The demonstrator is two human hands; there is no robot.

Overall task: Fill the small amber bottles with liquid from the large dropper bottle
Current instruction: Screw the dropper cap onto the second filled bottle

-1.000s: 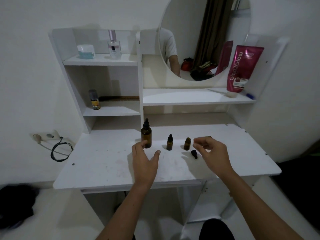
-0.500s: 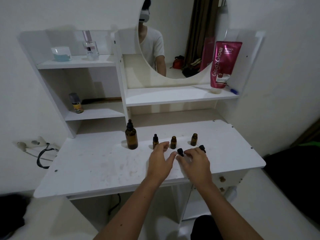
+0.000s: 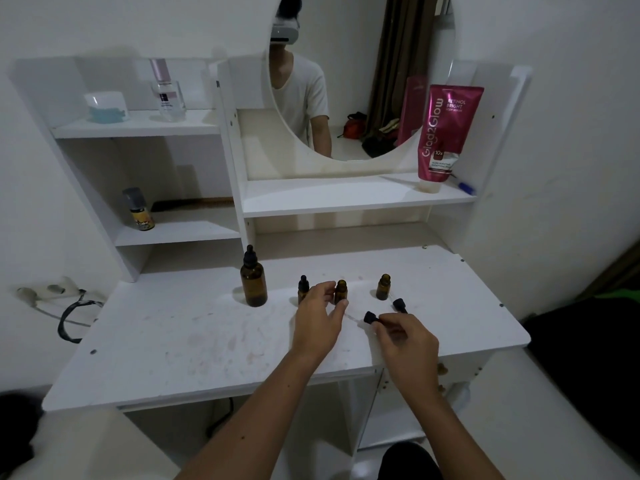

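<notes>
White surface (image 3: 207,341): right hand (image 3: 407,341) now pinches dropper cap (image 3: 370,318), lifted; left hand (image 3: 317,322), relaxed, has reached middle small bottle (image 3: 341,292)

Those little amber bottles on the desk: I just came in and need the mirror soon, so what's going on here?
A person is getting small bottles ready for filling. The right hand pinches a black dropper cap just off the middle bottle, which stands open with the left hand hovering beside it. The right bottle is open too, its cap lying on the desk. The left bottle is capped. The large dropper bottle stands closed and untouched, so no filling is under way.
</notes>
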